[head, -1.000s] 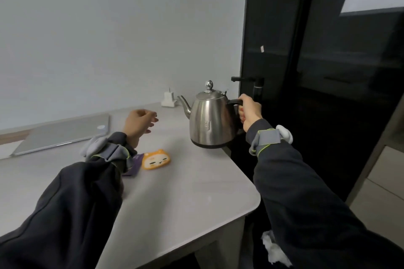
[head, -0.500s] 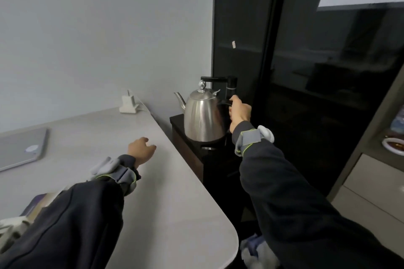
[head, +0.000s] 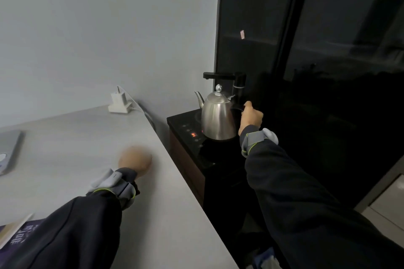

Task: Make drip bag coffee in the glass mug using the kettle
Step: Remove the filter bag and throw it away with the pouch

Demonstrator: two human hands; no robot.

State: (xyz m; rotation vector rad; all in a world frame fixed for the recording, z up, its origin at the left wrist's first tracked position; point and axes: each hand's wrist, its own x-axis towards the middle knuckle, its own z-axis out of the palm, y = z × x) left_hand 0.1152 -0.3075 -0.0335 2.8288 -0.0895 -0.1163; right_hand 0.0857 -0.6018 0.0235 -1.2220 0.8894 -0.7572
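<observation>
Black handle of the kettle was grasped by the right hand, fingers curled round it and thumb on top. The stainless-steel kettle stood upright immediately left of that hand. Its lid was on and its spout pointed away from the hand to the left. Beneath it lay a black heating base. Whether the kettle's bottom was fully seated on the base could not be told. A red display was lit on the base, below and left of the hand, among small control marks. Above the hand, a black water tap reached over the kettle's lid knob. A grey wrist strap sat on the right sleeve just behind the hand. Dark glass cabinet doors stood behind and to the right of it.

The left hand was recorded well to the left of the right hand and nearer the camera, over the pale table close to its right edge. It was blurred, and whether it was clenched or relaxed could not be told. Beyond that hand, at the wall, a white charger stood on the table with a cable running off. Far to the hand's left lay a closed silver laptop. Nearer than the hand, a purple printed item lay partly covered by the left sleeve.
</observation>
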